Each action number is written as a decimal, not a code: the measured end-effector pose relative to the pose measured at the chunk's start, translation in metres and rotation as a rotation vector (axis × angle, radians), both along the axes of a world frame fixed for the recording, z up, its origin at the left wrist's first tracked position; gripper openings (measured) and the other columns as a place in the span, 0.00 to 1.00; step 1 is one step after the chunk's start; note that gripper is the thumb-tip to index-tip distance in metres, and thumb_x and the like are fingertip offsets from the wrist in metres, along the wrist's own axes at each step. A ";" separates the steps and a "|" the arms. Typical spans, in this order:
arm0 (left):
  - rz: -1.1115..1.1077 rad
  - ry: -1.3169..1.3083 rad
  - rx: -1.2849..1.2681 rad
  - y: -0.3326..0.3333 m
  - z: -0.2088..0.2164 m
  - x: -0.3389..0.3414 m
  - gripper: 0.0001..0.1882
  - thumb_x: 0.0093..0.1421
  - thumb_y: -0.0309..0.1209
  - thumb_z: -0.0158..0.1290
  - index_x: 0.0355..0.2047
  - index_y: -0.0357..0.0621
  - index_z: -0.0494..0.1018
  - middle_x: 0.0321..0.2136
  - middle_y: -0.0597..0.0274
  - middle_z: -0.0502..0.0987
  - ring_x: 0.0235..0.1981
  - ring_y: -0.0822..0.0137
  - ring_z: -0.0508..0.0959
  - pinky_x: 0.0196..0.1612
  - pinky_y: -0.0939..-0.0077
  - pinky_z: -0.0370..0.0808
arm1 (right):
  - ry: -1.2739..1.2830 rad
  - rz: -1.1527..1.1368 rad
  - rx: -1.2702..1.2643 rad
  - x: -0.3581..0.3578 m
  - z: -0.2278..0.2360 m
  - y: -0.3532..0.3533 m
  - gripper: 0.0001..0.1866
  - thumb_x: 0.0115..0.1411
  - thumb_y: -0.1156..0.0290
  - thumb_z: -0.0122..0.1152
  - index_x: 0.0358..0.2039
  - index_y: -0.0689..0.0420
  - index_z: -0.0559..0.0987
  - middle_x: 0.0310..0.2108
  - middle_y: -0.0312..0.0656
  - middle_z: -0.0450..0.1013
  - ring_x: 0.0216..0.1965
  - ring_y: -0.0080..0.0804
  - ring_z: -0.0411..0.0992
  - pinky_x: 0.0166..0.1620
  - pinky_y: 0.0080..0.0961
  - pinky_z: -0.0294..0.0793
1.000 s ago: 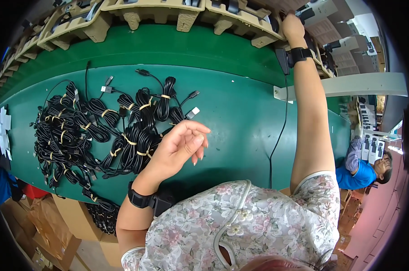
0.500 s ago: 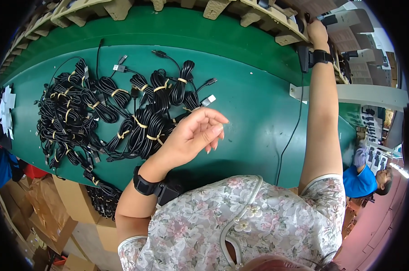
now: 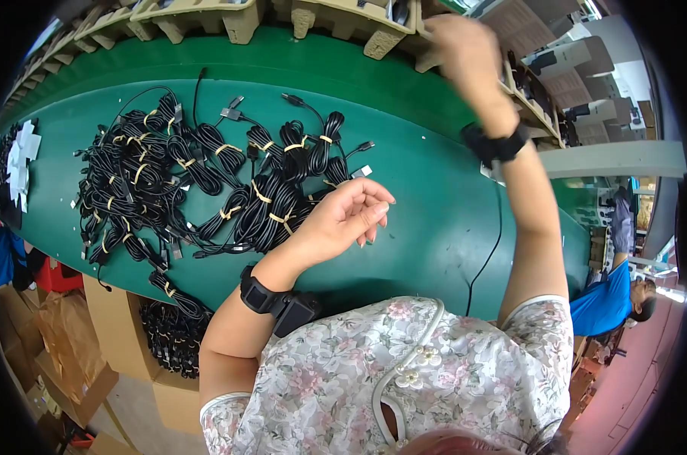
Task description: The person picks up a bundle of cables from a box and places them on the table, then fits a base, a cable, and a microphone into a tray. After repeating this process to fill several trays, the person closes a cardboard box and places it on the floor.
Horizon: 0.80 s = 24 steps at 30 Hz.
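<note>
My left hand (image 3: 343,220) hovers palm-inward over the near middle of the green table, its fingers loosely curled and holding nothing that I can see. Next to it, on the left, lies a heap of coiled black USB cables (image 3: 142,163), each bundle bound with a pale tie. One coil (image 3: 283,216) sits right behind my left wrist. At the far edge, my right hand (image 3: 464,57) is raised beside a tan moulded tray (image 3: 396,30). Motion smears its fingers, so whether it holds anything cannot be made out.
A grey metal arm (image 3: 616,159) crosses at the right, near a loose black wire (image 3: 483,265). Cardboard boxes (image 3: 112,311) stand below the table's near left edge, one with cables inside. A person in blue (image 3: 605,303) is at the far right.
My right hand has moved left along the far edge, away from the trays at the far right. The view has shifted slightly; my left hand keeps its loose curl.
</note>
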<state>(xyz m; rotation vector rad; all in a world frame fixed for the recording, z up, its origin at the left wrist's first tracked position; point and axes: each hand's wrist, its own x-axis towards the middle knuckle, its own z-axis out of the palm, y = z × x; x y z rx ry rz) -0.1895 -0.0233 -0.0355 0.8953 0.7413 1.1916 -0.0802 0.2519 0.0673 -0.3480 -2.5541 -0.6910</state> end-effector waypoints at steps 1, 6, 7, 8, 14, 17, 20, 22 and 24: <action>-0.011 0.016 0.003 0.002 -0.001 0.000 0.11 0.63 0.34 0.45 0.41 0.40 0.67 0.29 0.64 0.72 0.26 0.77 0.72 0.27 0.84 0.69 | -0.055 0.065 -0.155 -0.020 -0.016 -0.033 0.11 0.43 0.75 0.59 0.31 0.56 0.77 0.34 0.43 0.74 0.39 0.43 0.71 0.43 0.33 0.70; -0.079 0.081 0.057 0.013 0.000 -0.001 0.11 0.63 0.36 0.47 0.38 0.40 0.68 0.27 0.66 0.72 0.25 0.78 0.72 0.26 0.85 0.69 | -0.354 0.512 -0.452 -0.049 -0.073 -0.121 0.18 0.43 0.63 0.63 0.33 0.57 0.71 0.36 0.40 0.68 0.42 0.40 0.68 0.48 0.31 0.66; -0.100 0.094 0.073 0.013 0.001 -0.001 0.12 0.62 0.37 0.47 0.36 0.40 0.68 0.27 0.67 0.72 0.24 0.78 0.71 0.25 0.85 0.69 | -0.350 0.516 -0.448 -0.048 -0.072 -0.124 0.18 0.43 0.63 0.63 0.33 0.57 0.71 0.36 0.40 0.68 0.42 0.40 0.68 0.48 0.31 0.66; -0.097 0.098 0.075 0.013 0.002 -0.001 0.12 0.62 0.37 0.47 0.36 0.40 0.68 0.27 0.67 0.72 0.24 0.78 0.71 0.25 0.85 0.69 | -0.378 0.433 -0.458 -0.047 -0.071 -0.127 0.18 0.43 0.62 0.63 0.32 0.57 0.71 0.34 0.40 0.67 0.40 0.39 0.68 0.46 0.32 0.67; -0.160 0.128 0.071 0.014 -0.001 -0.001 0.12 0.62 0.38 0.47 0.38 0.41 0.69 0.27 0.67 0.73 0.24 0.78 0.72 0.24 0.85 0.69 | -0.412 0.071 -0.442 -0.021 -0.075 -0.124 0.16 0.46 0.62 0.63 0.29 0.58 0.71 0.26 0.40 0.65 0.33 0.38 0.68 0.36 0.34 0.69; -0.194 0.141 0.087 0.015 -0.004 0.001 0.13 0.62 0.38 0.47 0.39 0.41 0.69 0.27 0.67 0.73 0.23 0.78 0.72 0.23 0.86 0.69 | -0.346 0.034 -0.466 -0.007 -0.069 -0.117 0.14 0.49 0.61 0.61 0.28 0.59 0.71 0.25 0.41 0.65 0.31 0.36 0.69 0.35 0.31 0.69; -0.232 0.155 0.087 0.014 -0.004 0.003 0.14 0.62 0.39 0.46 0.41 0.41 0.69 0.28 0.67 0.73 0.23 0.78 0.72 0.23 0.86 0.68 | -0.135 -0.089 -0.772 0.003 -0.046 -0.120 0.14 0.55 0.61 0.57 0.29 0.59 0.71 0.24 0.41 0.66 0.29 0.34 0.69 0.33 0.30 0.70; -0.230 0.150 0.082 0.016 -0.006 0.005 0.16 0.63 0.40 0.46 0.43 0.41 0.68 0.27 0.65 0.73 0.22 0.77 0.72 0.21 0.86 0.68 | 0.052 -0.195 -1.056 0.003 -0.032 -0.127 0.14 0.59 0.60 0.54 0.31 0.60 0.70 0.24 0.40 0.67 0.27 0.32 0.69 0.32 0.29 0.70; -0.226 0.151 0.083 0.016 -0.006 0.006 0.16 0.63 0.40 0.46 0.43 0.41 0.68 0.27 0.65 0.73 0.22 0.77 0.72 0.21 0.86 0.67 | 0.400 0.005 -1.617 0.005 -0.024 -0.139 0.14 0.62 0.60 0.48 0.34 0.60 0.69 0.24 0.39 0.68 0.25 0.28 0.67 0.28 0.28 0.68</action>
